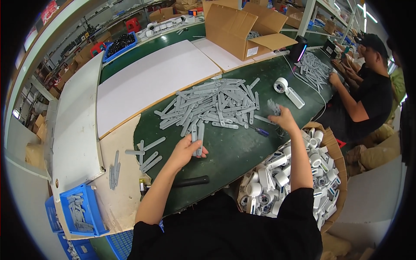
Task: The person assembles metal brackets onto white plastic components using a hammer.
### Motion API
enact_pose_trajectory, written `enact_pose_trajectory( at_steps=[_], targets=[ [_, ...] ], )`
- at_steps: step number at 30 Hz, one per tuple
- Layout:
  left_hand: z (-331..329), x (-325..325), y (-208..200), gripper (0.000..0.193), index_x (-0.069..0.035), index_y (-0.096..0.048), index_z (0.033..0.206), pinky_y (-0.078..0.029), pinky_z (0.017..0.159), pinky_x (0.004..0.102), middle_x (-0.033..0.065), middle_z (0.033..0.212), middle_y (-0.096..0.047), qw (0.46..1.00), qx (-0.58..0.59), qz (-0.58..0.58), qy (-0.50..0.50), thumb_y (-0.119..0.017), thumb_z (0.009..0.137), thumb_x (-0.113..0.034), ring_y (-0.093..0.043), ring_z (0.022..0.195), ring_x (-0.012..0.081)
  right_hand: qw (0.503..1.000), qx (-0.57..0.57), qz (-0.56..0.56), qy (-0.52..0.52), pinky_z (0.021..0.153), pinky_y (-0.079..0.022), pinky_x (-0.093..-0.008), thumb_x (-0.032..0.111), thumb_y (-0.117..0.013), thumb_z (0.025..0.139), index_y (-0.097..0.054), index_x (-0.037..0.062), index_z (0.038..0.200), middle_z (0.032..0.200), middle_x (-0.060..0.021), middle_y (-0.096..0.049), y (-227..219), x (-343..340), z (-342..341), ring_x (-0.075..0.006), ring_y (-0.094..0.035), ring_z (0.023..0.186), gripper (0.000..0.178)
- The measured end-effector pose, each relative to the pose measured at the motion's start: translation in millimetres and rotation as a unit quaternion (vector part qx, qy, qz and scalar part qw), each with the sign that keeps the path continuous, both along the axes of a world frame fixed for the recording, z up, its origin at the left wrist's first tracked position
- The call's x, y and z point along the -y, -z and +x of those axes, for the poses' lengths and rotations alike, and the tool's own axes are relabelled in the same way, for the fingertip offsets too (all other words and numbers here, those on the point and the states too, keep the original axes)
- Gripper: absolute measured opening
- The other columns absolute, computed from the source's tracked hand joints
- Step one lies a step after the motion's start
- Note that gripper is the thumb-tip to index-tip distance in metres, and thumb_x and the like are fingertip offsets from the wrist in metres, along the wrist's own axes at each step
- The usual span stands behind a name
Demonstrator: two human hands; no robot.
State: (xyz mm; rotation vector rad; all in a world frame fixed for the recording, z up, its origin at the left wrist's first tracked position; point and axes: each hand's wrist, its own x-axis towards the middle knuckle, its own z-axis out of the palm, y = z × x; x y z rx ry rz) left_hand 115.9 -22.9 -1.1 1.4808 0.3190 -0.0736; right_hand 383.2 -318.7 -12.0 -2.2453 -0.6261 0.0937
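Left fingers pinch two gray plastic strips in the left hand | right hand pinches a blurred grayish wad | beyond left fingers, a large strip heap apparently remains; left of them, few loose strips seem sorted

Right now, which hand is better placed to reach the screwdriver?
Probably the right hand: it is nearer the screwdriver, though seemingly holding something blurred; the left hand holds grey strips.

Plain grey is shown by the plastic strips, dark green by the tabletop, blue by the bin.
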Motion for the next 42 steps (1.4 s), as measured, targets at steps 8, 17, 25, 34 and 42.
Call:
enact_pose_trajectory(
  at_steps=[8, 17, 25, 34, 42],
  targets=[
    [8, 19, 13, 0.018, -0.004, -0.048, 0.102, -0.039, 0.052, 0.0221, 0.0015, 0.069, -0.050, 0.999, 0.007, 0.023, -0.029, -0.044, 0.095, -0.021, -0.044, 0.057, 0.0082, 0.970, 0.016, -0.237, -0.042, 0.068, -0.048, -0.0415, 0.023, -0.072, 0.062, -0.060, -0.0052, 0.085, 0.075, -0.0237, -0.061, -8, -17, -18, -0.0362, -0.062, 0.077, 0.039],
    [48, 67, 15, 0.021, -0.005, -0.045, 0.110, -0.038, 0.051, 0.0215, 0.0025, 0.078, -0.051, 0.998, 0.053, 0.029, -0.020, -0.041, 0.096, -0.020, -0.044, 0.062, 0.0070, 0.981, -0.123, 0.140, 0.060, 0.059, -0.045, -0.0288, 0.017, -0.065, 0.068, -0.060, -0.0032, 0.096, 0.072, -0.0058, -0.060, 8, -18, -31, -0.0129, -0.055, 0.065, 0.035],
    [80, 102, 25, 0.026, 0.002, -0.046, 0.104, -0.047, 0.061, 0.0374, 0.0171, 0.073, -0.059, 0.943, 0.163, 0.280, -0.081, -0.043, 0.094, -0.021, -0.060, 0.067, 0.0293, 0.826, -0.428, 0.366, -0.031, 0.064, -0.048, -0.0278, 0.018, -0.075, 0.073, -0.063, 0.0019, 0.095, 0.081, -0.0050, -0.064, -8, -87, -115, -0.0134, -0.060, 0.071, 0.030],
    [63, 50, -4, 0.040, -0.004, -0.056, 0.111, -0.048, 0.078, 0.0359, 0.0163, 0.104, -0.059, 0.882, 0.134, 0.450, -0.038, -0.060, 0.083, -0.033, -0.061, 0.089, 0.0264, 0.853, -0.322, 0.410, 0.001, 0.057, -0.048, -0.0271, 0.012, -0.064, 0.074, -0.066, -0.0041, 0.085, 0.074, -0.0089, -0.064, -34, -86, -62, -0.0149, -0.060, 0.065, 0.019],
    [38, -30, 7, 0.040, -0.003, -0.055, 0.091, -0.051, 0.067, 0.0388, 0.0126, 0.093, -0.057, 0.727, -0.049, 0.667, -0.158, -0.076, 0.067, -0.027, -0.058, 0.090, 0.0295, 0.962, -0.048, -0.192, 0.186, 0.076, -0.051, -0.0381, 0.034, -0.073, 0.059, -0.063, 0.0022, 0.091, 0.091, -0.0167, -0.067, 6, -74, 59, -0.0293, -0.065, 0.089, 0.046]
  ],
)
